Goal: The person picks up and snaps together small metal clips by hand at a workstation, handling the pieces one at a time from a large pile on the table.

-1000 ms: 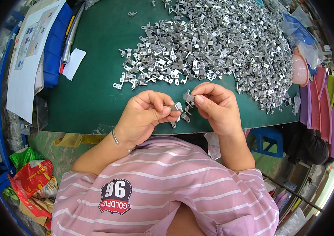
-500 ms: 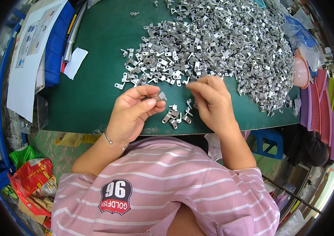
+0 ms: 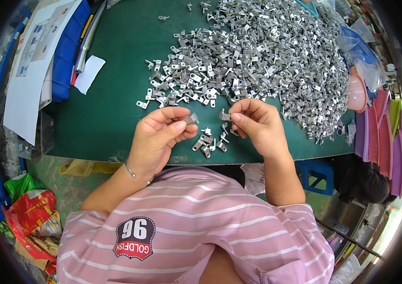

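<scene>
Your left hand (image 3: 156,137) pinches a small grey metal piece with a bent end (image 3: 192,118) between thumb and fingers, and your right hand (image 3: 260,130) has thumb and forefinger closed on a small silvery metal bracket with a short upright tab (image 3: 224,115). The two held parts face each other across a narrow gap, apart and at nearly the same height in view; the bracket juts leftward from your right fingertips, its long axis running roughly level, while the left piece slants up and to the right. Just below that gap, between your hands, lies a little cluster of loose silvery brackets (image 3: 205,138), jumbled at different angles on the smooth dark-green tabletop (image 3: 115,71). Beyond your hands spreads a broad heap of bent silvery metal brackets (image 3: 267,52), many with flat tongues pierced by round holes, some faces shiny and others dull grey. Whether your left fingers hold one piece or several stacked together, you cannot tell from here.
</scene>
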`<move>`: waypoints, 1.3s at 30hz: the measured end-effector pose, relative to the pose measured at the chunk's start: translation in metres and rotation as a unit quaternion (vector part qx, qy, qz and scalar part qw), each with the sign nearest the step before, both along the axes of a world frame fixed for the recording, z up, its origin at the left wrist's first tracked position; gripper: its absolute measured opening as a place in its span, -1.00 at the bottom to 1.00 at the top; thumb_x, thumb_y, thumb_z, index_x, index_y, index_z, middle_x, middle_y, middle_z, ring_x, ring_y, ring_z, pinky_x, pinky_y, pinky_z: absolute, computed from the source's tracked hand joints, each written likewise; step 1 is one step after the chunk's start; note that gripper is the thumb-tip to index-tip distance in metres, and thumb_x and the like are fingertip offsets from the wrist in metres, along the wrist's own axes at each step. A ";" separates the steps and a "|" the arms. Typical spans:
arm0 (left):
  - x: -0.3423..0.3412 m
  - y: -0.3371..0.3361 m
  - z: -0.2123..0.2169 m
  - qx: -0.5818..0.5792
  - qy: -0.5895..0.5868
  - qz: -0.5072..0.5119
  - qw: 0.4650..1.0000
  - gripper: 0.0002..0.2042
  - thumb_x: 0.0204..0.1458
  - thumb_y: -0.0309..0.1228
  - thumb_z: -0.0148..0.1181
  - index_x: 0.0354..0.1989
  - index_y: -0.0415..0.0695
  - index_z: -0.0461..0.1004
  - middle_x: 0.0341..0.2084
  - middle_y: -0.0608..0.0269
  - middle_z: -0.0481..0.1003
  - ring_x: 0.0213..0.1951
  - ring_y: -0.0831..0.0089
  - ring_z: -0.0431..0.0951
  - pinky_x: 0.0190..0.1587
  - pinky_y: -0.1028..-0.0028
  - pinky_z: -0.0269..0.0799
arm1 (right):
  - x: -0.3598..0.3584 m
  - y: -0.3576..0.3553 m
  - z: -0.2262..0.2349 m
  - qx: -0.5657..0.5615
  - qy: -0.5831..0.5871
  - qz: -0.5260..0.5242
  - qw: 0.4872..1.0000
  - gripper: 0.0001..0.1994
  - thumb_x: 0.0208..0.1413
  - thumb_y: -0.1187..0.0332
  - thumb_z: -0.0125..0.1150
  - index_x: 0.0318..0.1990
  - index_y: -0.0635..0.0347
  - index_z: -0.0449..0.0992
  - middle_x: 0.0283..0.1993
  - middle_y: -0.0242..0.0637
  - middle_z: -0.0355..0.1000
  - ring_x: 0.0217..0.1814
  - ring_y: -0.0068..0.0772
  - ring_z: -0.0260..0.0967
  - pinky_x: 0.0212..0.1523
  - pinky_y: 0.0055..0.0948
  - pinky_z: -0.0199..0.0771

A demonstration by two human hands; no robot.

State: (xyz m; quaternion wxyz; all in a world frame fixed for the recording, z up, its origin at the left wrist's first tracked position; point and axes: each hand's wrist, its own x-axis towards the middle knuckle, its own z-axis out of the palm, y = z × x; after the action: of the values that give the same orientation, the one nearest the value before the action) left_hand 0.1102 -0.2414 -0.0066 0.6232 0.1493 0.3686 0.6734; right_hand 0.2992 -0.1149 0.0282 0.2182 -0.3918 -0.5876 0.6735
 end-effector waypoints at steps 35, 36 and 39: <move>-0.004 -0.003 -0.002 0.042 0.066 0.010 0.997 -0.88 0.05 -0.58 0.16 -0.23 -0.28 0.43 -0.32 0.14 0.52 -0.32 0.48 0.53 -0.23 0.50 0.49 | -0.039 0.209 0.092 0.135 0.222 -0.273 0.926 -0.56 0.14 0.60 0.04 0.17 0.55 0.15 0.10 -0.01 0.31 0.04 -0.24 0.41 -0.01 -0.48 0.50; -0.009 -0.007 -0.004 0.046 0.069 0.008 0.997 -0.89 0.06 -0.57 0.16 -0.24 -0.29 0.45 -0.35 0.15 0.53 -0.35 0.50 0.53 -0.26 0.51 0.48 | -0.041 0.197 0.084 0.155 0.215 -0.248 0.932 -0.57 0.14 0.60 0.03 0.16 0.54 0.16 0.09 -0.01 0.31 0.04 -0.24 0.41 -0.01 -0.48 0.50; -0.023 -0.008 0.010 0.055 0.097 0.047 0.993 -0.90 0.05 -0.52 0.18 -0.29 -0.27 0.47 -0.48 0.25 0.49 -0.47 0.57 0.44 -0.40 0.58 0.36 | -0.033 0.158 0.070 0.193 0.129 -0.215 0.949 -0.65 0.13 0.59 0.03 0.09 0.43 0.29 0.02 -0.11 0.39 -0.04 -0.34 0.44 -0.11 -0.50 0.51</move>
State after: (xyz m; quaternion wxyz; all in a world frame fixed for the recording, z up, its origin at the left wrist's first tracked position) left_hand 0.0869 -0.2499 0.0034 0.5433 0.2305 0.3967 0.7031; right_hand 0.2663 0.0431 0.0977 0.5026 -0.3692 -0.5751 0.5295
